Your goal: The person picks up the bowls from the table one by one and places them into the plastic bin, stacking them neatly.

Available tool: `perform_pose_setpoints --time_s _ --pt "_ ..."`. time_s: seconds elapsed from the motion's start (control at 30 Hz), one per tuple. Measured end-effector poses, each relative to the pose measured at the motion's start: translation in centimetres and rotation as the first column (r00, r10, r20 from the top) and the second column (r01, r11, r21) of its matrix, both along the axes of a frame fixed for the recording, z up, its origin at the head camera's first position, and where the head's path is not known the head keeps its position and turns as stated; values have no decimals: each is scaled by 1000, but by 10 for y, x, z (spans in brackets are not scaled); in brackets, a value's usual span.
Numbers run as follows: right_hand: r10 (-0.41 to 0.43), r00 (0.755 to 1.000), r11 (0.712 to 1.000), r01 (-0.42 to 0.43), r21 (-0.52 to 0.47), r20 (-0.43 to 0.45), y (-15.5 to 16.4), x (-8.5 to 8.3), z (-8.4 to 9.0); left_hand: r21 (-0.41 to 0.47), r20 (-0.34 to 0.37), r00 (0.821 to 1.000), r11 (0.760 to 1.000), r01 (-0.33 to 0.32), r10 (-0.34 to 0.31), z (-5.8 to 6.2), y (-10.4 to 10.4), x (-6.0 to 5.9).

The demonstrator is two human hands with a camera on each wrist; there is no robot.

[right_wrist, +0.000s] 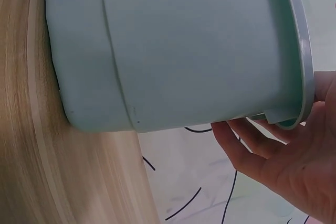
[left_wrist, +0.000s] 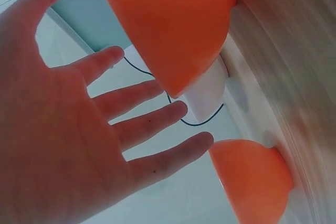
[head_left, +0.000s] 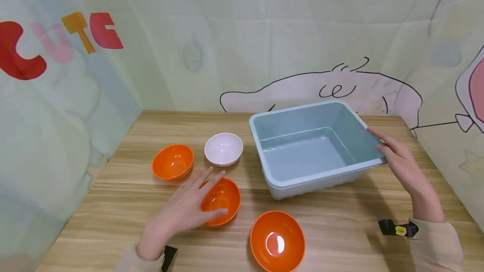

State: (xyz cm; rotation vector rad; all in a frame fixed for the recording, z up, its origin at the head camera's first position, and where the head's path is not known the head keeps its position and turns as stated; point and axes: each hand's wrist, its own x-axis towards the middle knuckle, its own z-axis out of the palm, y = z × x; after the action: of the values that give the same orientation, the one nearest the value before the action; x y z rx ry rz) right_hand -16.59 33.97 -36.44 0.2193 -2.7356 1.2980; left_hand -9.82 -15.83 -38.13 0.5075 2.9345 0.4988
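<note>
From my seat I see the right hand [head_left: 403,163] gripping the blue tub [head_left: 302,156] near the table's [head_left: 113,217] far right corner. The left hand [head_left: 185,209] is spread, holding nothing — it's over the middle orange bowl [head_left: 228,196], though I can't tell whether they touch.

Left hand [head_left: 188,205]: one, fingers long and loosely spread, thumb [head_left: 215,214] held well apart from them; grasp, none. Palm [left_wrist: 63,135] lay bare to its wrist camera. Left wrist [head_left: 152,238] emerged from a beige left sleeve [head_left: 137,260], forearm angled forward and inward.

Right hand [head_left: 402,165]: one, in a gripping pose, fingers [right_wrist: 247,153] bent, thumb opposed to them. Right wrist [head_left: 427,205] sat bent, hand turned inward, above a matching right sleeve [head_left: 436,244]. Both arms reached forward, hands well apart.
</note>
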Motion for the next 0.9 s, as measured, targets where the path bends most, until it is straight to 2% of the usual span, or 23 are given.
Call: perform_pose_setpoints --time_s 0.23,0.53,0.9 --pt "-7 1000 999 8 -39 21 1 2 -2 5 16 1000 1000 -10 9 -1 1 1" --pt "-5 998 999 8 -51 59 3 5 -2 10 -8 1000 1000 11 -10 -2 2 1" --pt "-12 999 999 14 -52 37 5 10 -5 28 -17 999 999 34 -34 -4 2 1"
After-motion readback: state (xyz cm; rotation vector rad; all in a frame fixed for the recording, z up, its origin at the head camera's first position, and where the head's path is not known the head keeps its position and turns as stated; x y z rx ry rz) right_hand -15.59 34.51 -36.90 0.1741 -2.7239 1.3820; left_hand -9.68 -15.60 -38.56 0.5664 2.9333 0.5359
